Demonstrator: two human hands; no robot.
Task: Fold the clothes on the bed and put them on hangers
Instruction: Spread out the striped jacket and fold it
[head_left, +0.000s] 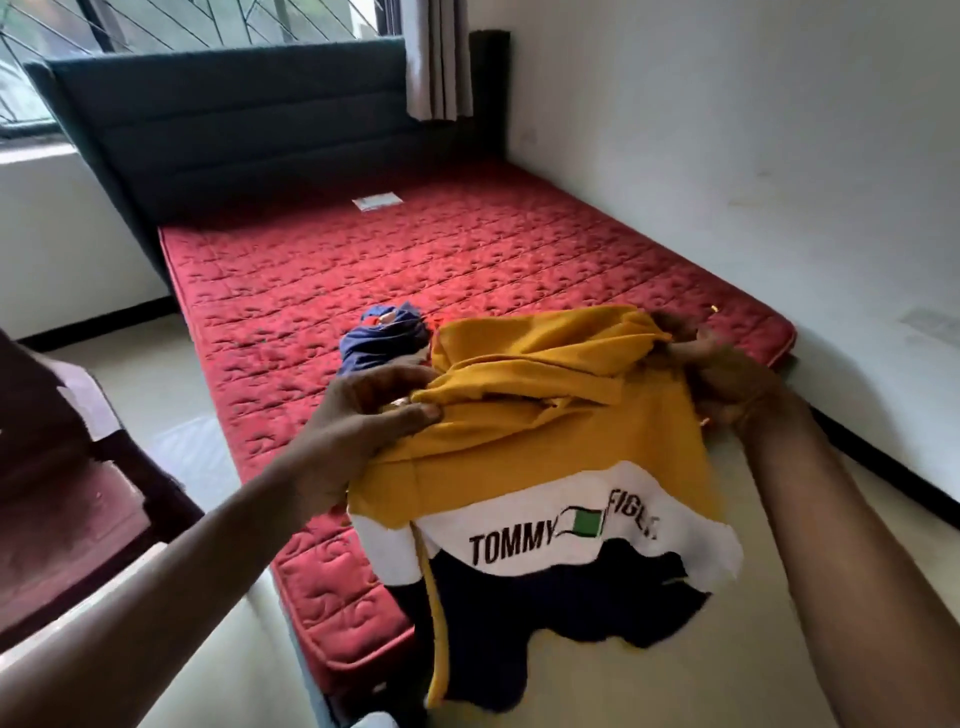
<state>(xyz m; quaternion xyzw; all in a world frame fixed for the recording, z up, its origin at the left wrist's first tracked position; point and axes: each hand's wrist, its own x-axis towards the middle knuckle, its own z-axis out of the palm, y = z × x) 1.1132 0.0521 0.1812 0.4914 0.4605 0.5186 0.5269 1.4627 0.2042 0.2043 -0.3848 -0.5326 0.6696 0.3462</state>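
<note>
Forearms come in from both lower corners, yours, cut off at the frame edge. Between them you hold a hoodie (524, 452) up in the air over the foot of the bed, yellow on top, with a white band lettered "TOMMY" and navy below. The word after the flag emblem is creased and hard to read. A yellow drawstring (435, 603) hangs down past the navy hem. Your left hand (363, 415) pinches the yellow cloth between thumb and fingers at one shoulder. Your right hand (727, 374) is blurred, but its fingers curl into the bunched cloth at the other side, gripping it. The sleeves are lost in the folds. Behind the hoodie, a crumpled blue garment (382, 340) lies on the red quilted mattress (322, 270), partly hidden. Dark furniture (62, 467) at your left is cut off. Farther back, a small white label (376, 201) lies near the dark padded headboard (234, 130), with a curtain (439, 57) and a barred window (156, 26) above.
</note>
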